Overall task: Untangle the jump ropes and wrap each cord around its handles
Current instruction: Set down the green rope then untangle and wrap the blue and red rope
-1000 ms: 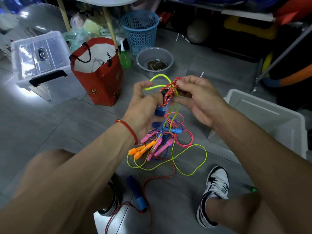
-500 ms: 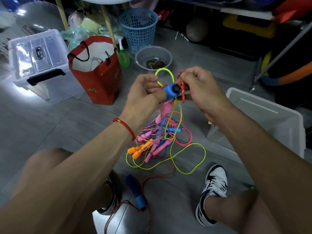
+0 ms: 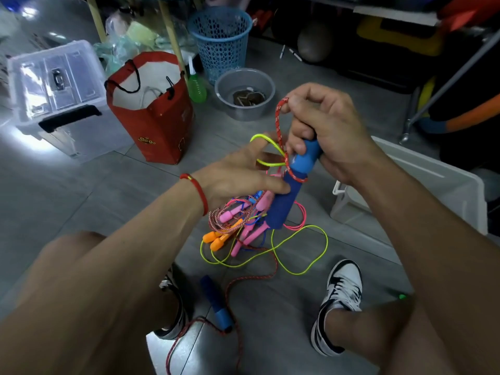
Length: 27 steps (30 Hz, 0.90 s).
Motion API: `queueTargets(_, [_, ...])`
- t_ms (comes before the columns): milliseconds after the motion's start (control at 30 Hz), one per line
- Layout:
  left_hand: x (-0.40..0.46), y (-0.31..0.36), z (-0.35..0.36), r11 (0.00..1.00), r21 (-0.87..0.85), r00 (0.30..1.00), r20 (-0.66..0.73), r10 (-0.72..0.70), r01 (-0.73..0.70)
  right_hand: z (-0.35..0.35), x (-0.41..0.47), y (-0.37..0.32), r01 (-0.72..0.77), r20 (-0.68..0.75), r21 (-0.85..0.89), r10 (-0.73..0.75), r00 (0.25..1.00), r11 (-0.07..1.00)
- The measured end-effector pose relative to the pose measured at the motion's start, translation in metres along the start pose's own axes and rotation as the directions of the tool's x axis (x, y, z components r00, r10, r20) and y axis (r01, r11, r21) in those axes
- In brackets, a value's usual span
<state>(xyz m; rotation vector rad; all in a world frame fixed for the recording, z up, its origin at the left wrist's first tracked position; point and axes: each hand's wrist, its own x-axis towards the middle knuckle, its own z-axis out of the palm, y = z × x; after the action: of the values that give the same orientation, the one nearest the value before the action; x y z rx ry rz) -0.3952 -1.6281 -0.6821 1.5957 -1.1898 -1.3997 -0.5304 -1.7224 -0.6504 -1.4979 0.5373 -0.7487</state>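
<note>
The right hand (image 3: 328,131) is clamped on the light-blue top of a blue jump-rope handle (image 3: 288,193), pinching a loop of red braided cord (image 3: 279,125) above it. The left hand (image 3: 243,177) grips the handle's dark-blue shaft with its thumb, a yellow-green cord (image 3: 266,140) looped over its fingers. The two hands are close together, just above the tangle of ropes (image 3: 243,228), with pink and orange handles, on the grey tiled floor (image 3: 270,320). A second blue handle (image 3: 216,303) lies on the floor between the sneakers.
</note>
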Motion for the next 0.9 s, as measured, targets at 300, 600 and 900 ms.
queueTargets(300, [0.003,-0.012,-0.012,0.760,0.509,0.907,0.117,0.405,-0.405,-0.030,0.001,-0.004,0.057,-0.047,-0.442,-0.086,0.995,0.895])
queueTargets(600, [0.003,-0.020,0.003,0.872,0.324,0.885,-0.171,0.434,-0.365,-0.033,0.004,0.007,-0.117,-0.260,-0.036,0.104,0.960,0.992])
queueTargets(900, [0.017,-0.024,0.015,0.918,0.325,0.876,-0.344,0.339,-0.227,0.001,-0.002,0.021,-0.011,-0.282,-0.011,0.007,0.959,1.000])
